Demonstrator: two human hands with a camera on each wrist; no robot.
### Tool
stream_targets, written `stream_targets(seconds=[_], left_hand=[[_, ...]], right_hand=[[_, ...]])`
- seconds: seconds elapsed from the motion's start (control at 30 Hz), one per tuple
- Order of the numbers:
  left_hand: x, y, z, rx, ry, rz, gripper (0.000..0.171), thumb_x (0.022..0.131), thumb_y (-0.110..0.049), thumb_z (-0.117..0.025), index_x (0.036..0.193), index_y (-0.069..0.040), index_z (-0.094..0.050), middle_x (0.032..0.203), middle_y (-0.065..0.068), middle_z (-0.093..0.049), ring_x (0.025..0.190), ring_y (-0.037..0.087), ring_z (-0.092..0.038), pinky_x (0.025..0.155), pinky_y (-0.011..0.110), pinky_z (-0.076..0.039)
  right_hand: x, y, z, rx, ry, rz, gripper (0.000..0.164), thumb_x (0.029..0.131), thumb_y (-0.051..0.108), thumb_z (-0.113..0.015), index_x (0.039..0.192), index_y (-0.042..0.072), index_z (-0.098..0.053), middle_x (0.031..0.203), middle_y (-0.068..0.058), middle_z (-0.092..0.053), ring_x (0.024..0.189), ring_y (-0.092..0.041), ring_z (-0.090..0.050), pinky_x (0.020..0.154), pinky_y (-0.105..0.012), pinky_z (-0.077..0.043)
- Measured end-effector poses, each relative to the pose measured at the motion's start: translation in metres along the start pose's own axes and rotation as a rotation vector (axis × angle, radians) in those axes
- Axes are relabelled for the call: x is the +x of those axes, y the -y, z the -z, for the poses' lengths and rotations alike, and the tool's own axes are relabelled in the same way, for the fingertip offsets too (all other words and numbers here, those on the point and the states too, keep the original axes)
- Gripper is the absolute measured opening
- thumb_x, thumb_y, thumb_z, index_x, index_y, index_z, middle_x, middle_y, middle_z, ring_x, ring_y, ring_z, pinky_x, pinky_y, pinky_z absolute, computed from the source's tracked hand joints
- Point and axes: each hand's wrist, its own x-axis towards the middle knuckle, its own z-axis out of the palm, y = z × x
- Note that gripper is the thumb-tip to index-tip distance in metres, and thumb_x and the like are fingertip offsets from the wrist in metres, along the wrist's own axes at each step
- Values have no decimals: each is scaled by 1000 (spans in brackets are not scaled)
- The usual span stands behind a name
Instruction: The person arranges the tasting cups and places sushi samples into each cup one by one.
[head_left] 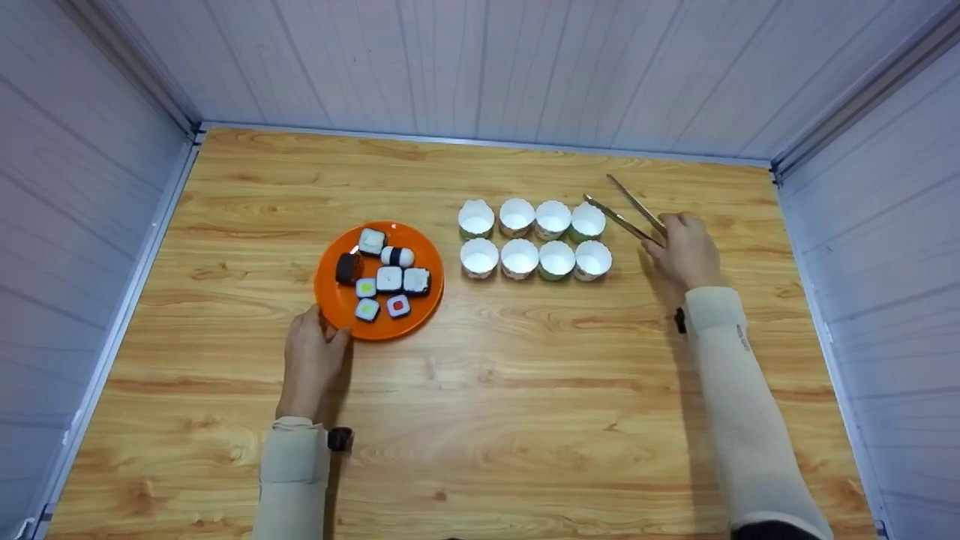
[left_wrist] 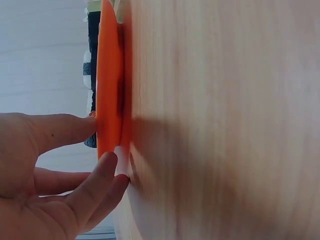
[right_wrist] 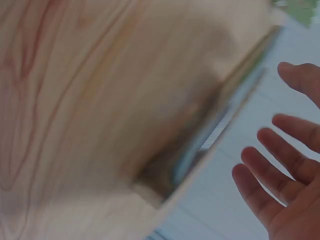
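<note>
My left hand (head_left: 311,364) is at the near left edge of an orange plate (head_left: 337,315). In the left wrist view the thumb (left_wrist: 62,131) lies on the plate's upper side and the fingertips are under its rim, pinching it. Several sushi pieces lie on the plate, among them a white roll with a dark band (head_left: 397,256) and a roll with a red centre (head_left: 398,305). My right hand (head_left: 688,251) is at the closed end of metal tongs (head_left: 634,199), whose arms are spread. The blurred right wrist view shows its fingers (right_wrist: 257,192) extended, apart from the tongs (right_wrist: 200,132).
Two rows of white-lined paper cups (head_left: 519,259) stand right of the plate, with the tongs' tips near the back right cup (head_left: 588,222). Pale panel walls (head_left: 480,67) bound the wooden table (head_left: 480,420) at the back and both sides.
</note>
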Motion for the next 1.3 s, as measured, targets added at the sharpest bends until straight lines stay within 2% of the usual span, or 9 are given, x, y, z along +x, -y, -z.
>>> stream_targets(seconds=[0.1,0.23,0.53,0.63,0.77,0.9,1.0,1.07,1.3], left_hand=[[2,0,-1,0,0,12,49,99,-8,-60,142,9,-44,124,26,-50,106,34,-45,90,47,-42],[3,-1,-1,-9,5,34,51,100,-10,-61,144,7,-43,121,24,-50,104,32,-47,89,44,-44],[5,0,0,-27,21,34,46,99,-10,-62,140,6,-47,120,22,-51,109,32,-50,95,45,-46],[4,0,-1,-21,17,25,47,99,-9,-62,139,7,-47,118,22,-51,107,32,-50,92,44,-46],[3,1,-1,3,-6,-1,50,98,-10,-63,141,10,-45,113,22,-52,101,32,-50,85,43,-46],[3,0,0,8,-8,-2,52,98,-10,-63,142,11,-43,114,23,-52,102,33,-51,86,44,-45],[4,0,1,2,2,8,53,98,-10,-62,143,10,-42,117,24,-51,106,34,-50,90,46,-45],[4,-1,1,0,7,12,52,99,-10,-62,142,10,-43,118,24,-51,107,34,-50,92,46,-45],[4,0,1,-5,13,29,48,98,-10,-63,140,8,-46,115,21,-51,103,32,-50,88,43,-46]], right_hand=[[8,-8,-4,3,64,-31,64,96,36,-67,140,-6,-47,134,-30,-45,119,-49,-45,94,-64,-40],[15,-16,-9,37,115,-56,62,96,40,-66,134,-6,-49,127,-29,-46,112,-48,-46,89,-64,-42],[19,-19,-11,50,163,-56,44,102,37,-58,109,-5,-52,119,-27,-42,105,-43,-42,86,-61,-40],[20,-18,-10,40,180,-43,47,104,34,-54,118,-10,-50,119,-29,-41,106,-45,-42,88,-62,-40],[16,-18,-9,69,194,-33,62,105,35,-50,136,-18,-39,122,-34,-42,108,-47,-45,91,-61,-41],[7,-17,-4,110,204,-50,68,106,44,-39,138,-16,-33,114,-30,-47,99,-43,-50,83,-58,-43],[-2,-14,0,99,177,-57,68,105,50,-32,135,-11,-34,103,-24,-48,88,-39,-51,73,-54,-43],[-10,-11,3,86,130,-44,68,105,52,-30,133,-10,-36,97,-20,-48,81,-37,-50,69,-52,-41],[-46,12,6,34,-105,71,55,104,44,-43,123,-7,-46,82,-16,-50,64,-34,-49,54,-51,-41]])
